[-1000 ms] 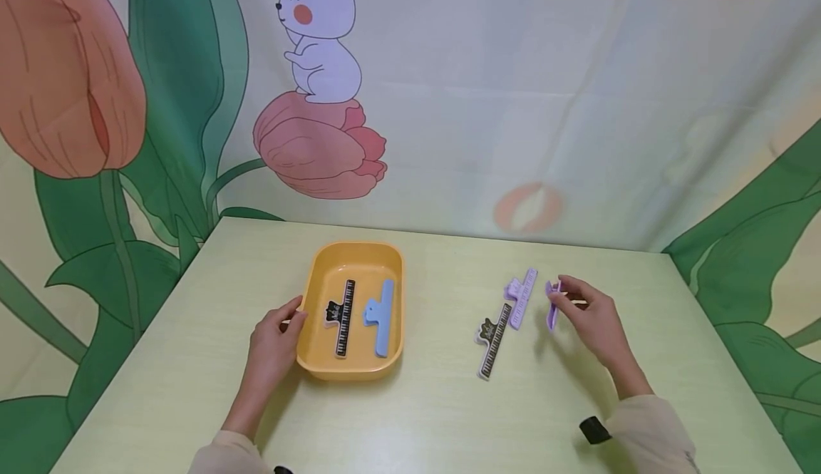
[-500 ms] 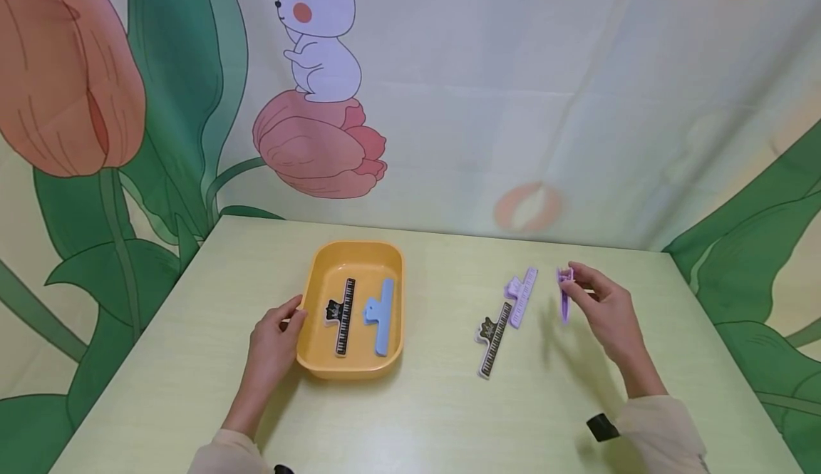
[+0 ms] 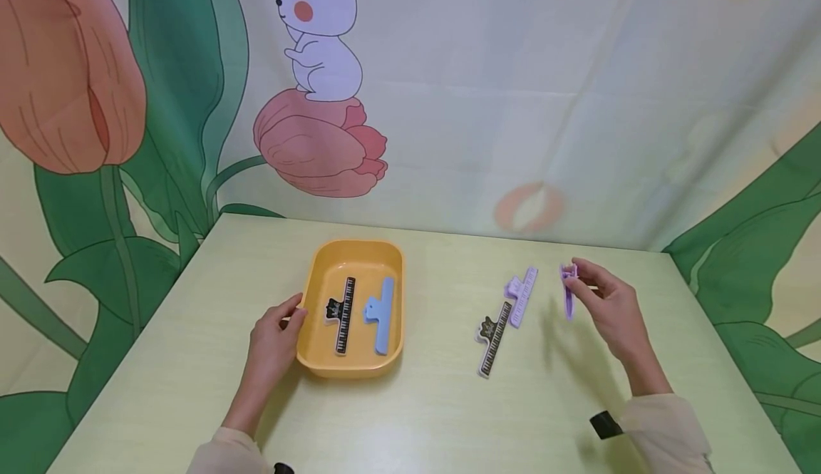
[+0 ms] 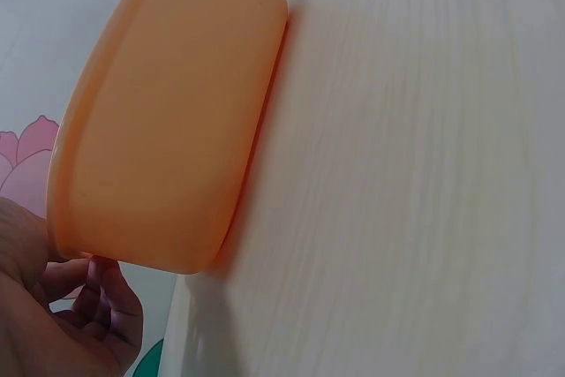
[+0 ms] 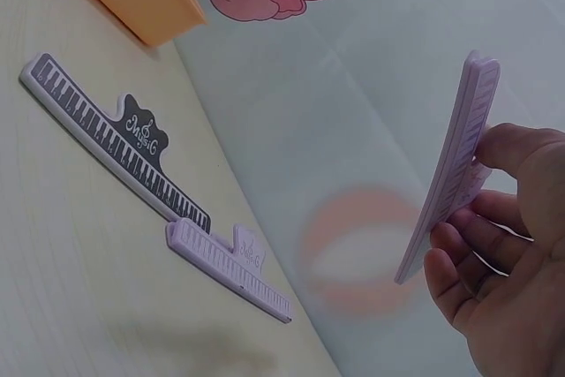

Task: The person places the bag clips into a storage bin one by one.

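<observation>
My right hand pinches a purple clip between thumb and fingers, raised above the right side of the table. In the right wrist view this clip is a long bar with piano-key marks, held by its handle side. My left hand grips the left rim of a yellow plastic tray. Inside the tray lie a black piano-key clip and a blue clip, side by side. A second black clip and a second purple clip rest on the table between the tray and my right hand.
The pale wooden table runs back to a printed cloth with tulips and a rabbit. Black wrist straps show at the sleeves. The two loose clips lie end to end, close together.
My right hand has moved slightly right and up, away from the loose clips, and turned the purple clip so it points more straight down. My left hand and the tray stay put.
</observation>
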Tool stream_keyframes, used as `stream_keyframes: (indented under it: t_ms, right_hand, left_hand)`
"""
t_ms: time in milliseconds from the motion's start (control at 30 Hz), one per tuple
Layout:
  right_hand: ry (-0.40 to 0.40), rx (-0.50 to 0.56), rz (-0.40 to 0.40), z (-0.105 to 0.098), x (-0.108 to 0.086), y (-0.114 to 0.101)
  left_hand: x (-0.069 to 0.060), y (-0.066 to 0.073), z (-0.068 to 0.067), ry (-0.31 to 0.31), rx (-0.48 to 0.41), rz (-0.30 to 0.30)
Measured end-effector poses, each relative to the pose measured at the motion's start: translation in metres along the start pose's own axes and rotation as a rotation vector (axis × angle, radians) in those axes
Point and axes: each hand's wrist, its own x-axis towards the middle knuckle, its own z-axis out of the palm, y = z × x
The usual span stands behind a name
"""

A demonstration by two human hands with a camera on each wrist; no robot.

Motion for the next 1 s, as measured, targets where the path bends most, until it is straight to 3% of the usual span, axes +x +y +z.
stream_keyframes:
  t_ms: [733, 1000]
  right_hand:
    - [-0.007, -0.001, -0.025, -0.005, 0.005, -0.004]
    - [0.004, 0.009, -0.071, -0.008, 0.012, -0.012]
  left_hand:
    - [0.000, 0.001, 0.000, -0.004, 0.008, 0.002]
    - [0.000, 0.001, 0.000, -0.008, 0.011, 0.005]
